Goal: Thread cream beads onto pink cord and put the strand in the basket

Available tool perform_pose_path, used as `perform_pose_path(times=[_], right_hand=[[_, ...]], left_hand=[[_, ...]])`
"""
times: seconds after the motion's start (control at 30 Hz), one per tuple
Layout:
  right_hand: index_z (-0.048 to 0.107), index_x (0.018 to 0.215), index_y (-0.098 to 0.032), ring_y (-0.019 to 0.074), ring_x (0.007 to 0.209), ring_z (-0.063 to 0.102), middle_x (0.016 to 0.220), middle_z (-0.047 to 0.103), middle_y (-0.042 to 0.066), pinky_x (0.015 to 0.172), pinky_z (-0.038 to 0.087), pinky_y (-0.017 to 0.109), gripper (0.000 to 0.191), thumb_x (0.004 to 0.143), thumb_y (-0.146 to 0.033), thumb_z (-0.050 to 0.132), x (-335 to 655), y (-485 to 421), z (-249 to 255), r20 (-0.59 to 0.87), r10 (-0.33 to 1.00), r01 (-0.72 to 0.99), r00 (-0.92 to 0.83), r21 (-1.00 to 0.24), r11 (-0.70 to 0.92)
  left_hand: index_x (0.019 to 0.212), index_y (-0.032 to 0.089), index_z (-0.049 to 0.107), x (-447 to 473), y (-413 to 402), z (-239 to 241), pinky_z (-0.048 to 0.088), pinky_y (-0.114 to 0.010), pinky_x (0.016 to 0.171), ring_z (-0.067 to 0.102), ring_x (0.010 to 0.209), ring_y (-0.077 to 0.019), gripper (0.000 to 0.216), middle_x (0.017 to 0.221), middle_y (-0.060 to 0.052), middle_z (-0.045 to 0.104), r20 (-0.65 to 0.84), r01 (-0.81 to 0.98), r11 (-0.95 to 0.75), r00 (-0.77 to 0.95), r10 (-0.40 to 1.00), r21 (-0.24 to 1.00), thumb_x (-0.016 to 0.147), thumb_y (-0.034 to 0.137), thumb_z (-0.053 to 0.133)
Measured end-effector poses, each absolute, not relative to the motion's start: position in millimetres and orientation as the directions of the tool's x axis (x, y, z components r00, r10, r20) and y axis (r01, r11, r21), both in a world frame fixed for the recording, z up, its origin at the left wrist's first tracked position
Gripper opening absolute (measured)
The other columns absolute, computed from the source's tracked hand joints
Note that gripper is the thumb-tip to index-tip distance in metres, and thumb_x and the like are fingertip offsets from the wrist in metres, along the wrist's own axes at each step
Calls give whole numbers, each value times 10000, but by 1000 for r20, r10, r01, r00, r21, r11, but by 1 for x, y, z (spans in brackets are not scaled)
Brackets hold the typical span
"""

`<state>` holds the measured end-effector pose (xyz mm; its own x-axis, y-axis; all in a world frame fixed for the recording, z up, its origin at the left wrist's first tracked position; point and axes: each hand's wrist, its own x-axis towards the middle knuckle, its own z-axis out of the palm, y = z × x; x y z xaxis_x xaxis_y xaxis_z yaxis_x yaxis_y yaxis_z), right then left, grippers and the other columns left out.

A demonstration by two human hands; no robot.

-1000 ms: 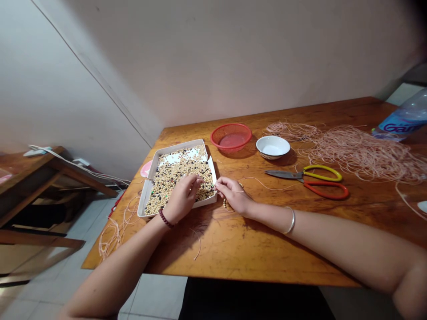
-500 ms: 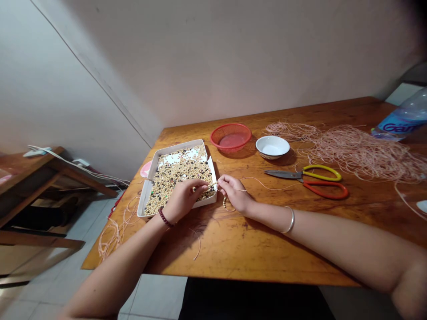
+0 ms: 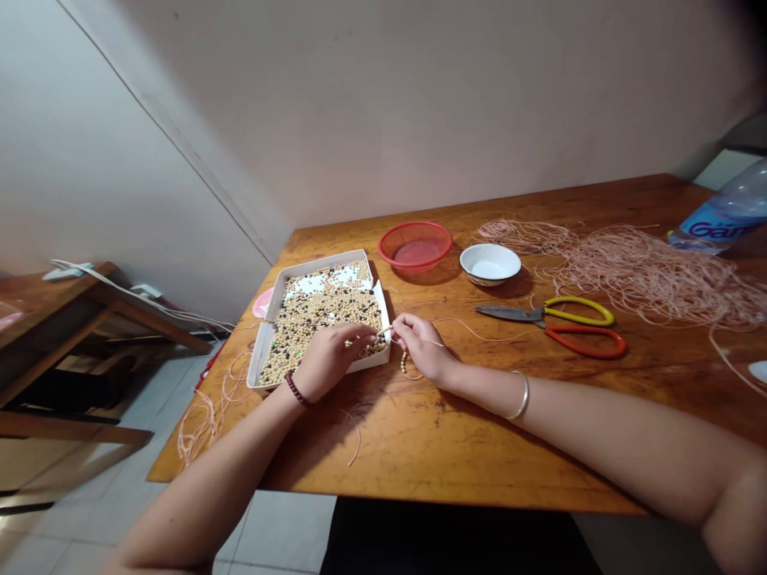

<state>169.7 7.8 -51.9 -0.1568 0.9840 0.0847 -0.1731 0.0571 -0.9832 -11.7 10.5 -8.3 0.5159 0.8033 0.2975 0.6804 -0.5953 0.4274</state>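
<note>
My right hand (image 3: 418,345) pinches a thin pale pink cord strung with small beige beads (image 3: 403,363), and a short beaded loop hangs below its fingers. From that hand a length of cord (image 3: 473,330) trails right across the table. Opposite, my left hand (image 3: 335,351) is closed at the fingertips on the near end of the beaded cord, above the right edge of a white box lid (image 3: 257,351). Loose beige and black beads (image 3: 311,319) fill much of the lid, with a few green ones. The left palm and the exact fingertip contact are partly hidden.
Scissors (image 3: 539,314) with yellow and orange handles lie right of my hands. Behind stand a red basket (image 3: 415,243) and a white bowl (image 3: 490,263). A tangled cord pile (image 3: 647,267) and a plastic bottle (image 3: 722,212) are farther right. Cord offcuts (image 3: 200,427) lie left.
My left fingertips have shifted very slightly along the cord near the right fingers. The right hand and everything on the table look almost the same.
</note>
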Motion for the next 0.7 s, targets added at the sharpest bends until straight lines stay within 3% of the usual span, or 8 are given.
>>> perform_pose_path(times=[0.43, 0.7], right_hand=[[473, 680, -195, 110, 563, 383, 617, 442, -38, 537, 289, 244, 252, 828, -398, 489, 169, 9, -56, 100, 983, -169, -157, -983, 73], [473, 677, -197, 113, 574, 387, 607, 425, -43, 540, 295, 243, 253, 844, -386, 475, 171, 9, -58, 114, 981, -108, -157, -989, 98]], left_hand=[[980, 219, 672, -12, 8, -9, 471, -264, 684, 624, 800, -145, 187, 955, -33, 698, 284, 760, -588, 520, 806, 276, 930, 296, 510], [962, 217, 656, -11, 6, -5, 471, -295, 755, 602, 862, -168, 180, 929, -35, 687, 273, 778, -590, 532, 801, 216, 935, 287, 492]])
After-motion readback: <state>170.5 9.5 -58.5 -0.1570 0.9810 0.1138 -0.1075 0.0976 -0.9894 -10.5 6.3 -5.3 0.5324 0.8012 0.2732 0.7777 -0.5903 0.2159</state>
